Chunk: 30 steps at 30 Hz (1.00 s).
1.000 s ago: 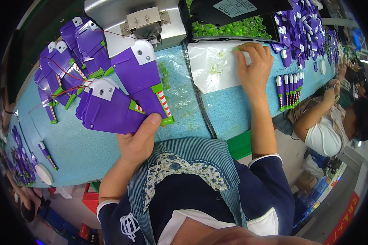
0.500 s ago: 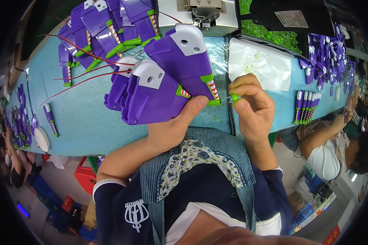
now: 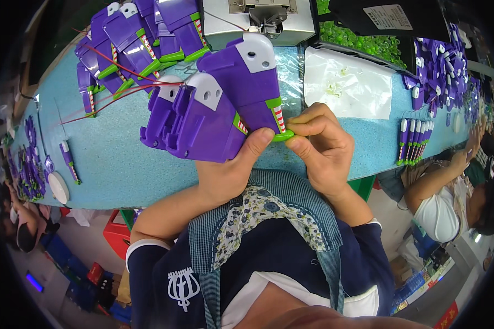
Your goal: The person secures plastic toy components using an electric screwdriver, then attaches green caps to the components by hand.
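My left hand (image 3: 223, 178) is closed around several purple plastic casings (image 3: 206, 129) with white corners, its thumb near the green tip. A larger purple casing (image 3: 236, 82), with a red-and-white striped strip and green trim, leans above them in the same grip. My right hand (image 3: 329, 151) pinches at the green end (image 3: 283, 135) of that larger casing, thumb and index finger against it. The small green cap in those fingers is now mostly hidden there. Thin red wires (image 3: 118, 90) trail leftward from the held casings.
More purple casings (image 3: 129, 41) lie piled at the back left. A metal device (image 3: 269, 24) stands at the back, beside a tray of green caps (image 3: 362, 46). A white sheet (image 3: 348, 82) lies to the right, near a row of slim purple pieces (image 3: 414, 141). Another person (image 3: 439, 205) sits far right.
My right hand has moved left, bringing the small green cap from just beside the larger casing up against its green end. The casings in my left hand have tilted slightly.
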Motion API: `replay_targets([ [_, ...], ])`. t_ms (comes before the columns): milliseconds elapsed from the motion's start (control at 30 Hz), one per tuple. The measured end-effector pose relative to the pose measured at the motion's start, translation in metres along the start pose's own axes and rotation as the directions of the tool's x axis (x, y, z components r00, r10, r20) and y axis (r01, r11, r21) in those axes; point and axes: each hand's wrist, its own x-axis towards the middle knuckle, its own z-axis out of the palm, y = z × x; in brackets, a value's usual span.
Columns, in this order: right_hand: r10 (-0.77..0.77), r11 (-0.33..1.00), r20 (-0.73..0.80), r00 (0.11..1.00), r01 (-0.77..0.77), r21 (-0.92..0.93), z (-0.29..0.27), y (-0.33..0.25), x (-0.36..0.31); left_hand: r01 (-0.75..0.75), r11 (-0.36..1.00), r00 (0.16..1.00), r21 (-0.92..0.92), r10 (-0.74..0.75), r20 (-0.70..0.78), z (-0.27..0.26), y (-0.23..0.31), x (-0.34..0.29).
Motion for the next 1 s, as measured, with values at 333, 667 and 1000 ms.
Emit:
replay_targets([
  [333,-0.018,1.0,0.232,0.973,0.018,0.005,0.004,-0.001,0.008,0.247,0.917,0.958,-0.314,-0.181,0.222,-0.024,-0.004,-0.008],
  [667,-0.206,0.747,0.12,0.971,0.235,-0.621,0.003,0.012,0.045,0.175,0.951,0.983,-0.254,-0.183,-0.01,-0.103,0.068,0.051],
  [1000,-0.304,0.618,0.214,0.928,0.363,-0.698,0.014,0.021,0.048,0.31,0.948,0.943,0.073,-0.297,-0.149,-0.216,0.092,0.29],
])
